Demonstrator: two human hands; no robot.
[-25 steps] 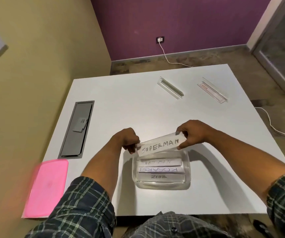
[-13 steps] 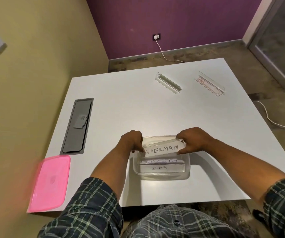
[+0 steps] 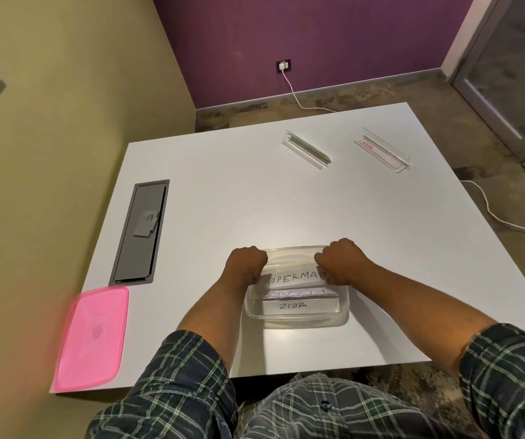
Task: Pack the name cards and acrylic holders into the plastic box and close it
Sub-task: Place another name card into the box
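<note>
A clear plastic box (image 3: pixel 299 321) sits near the table's front edge. My left hand (image 3: pixel 246 264) and my right hand (image 3: pixel 340 261) each pinch one end of the white SUPERMAN card (image 3: pixel 292 278), which lies down inside the box at its far side. Below it in the box lie the KOSAKI card (image 3: pixel 296 293) and the ZEBRA card (image 3: pixel 292 306). Two empty acrylic holders rest at the table's far side: one in the middle (image 3: pixel 307 149), one to the right (image 3: pixel 383 153). The pink lid (image 3: pixel 91 339) lies flat at the front left corner.
A grey cable hatch (image 3: pixel 140 231) is set into the white table (image 3: pixel 223 201) on the left. A white cable (image 3: pixel 508 226) runs across the floor on the right. A yellow wall stands close on the left.
Both hands have lowered the SUPERMAN card from above the box down into it, covering the card that lay at the far side.
</note>
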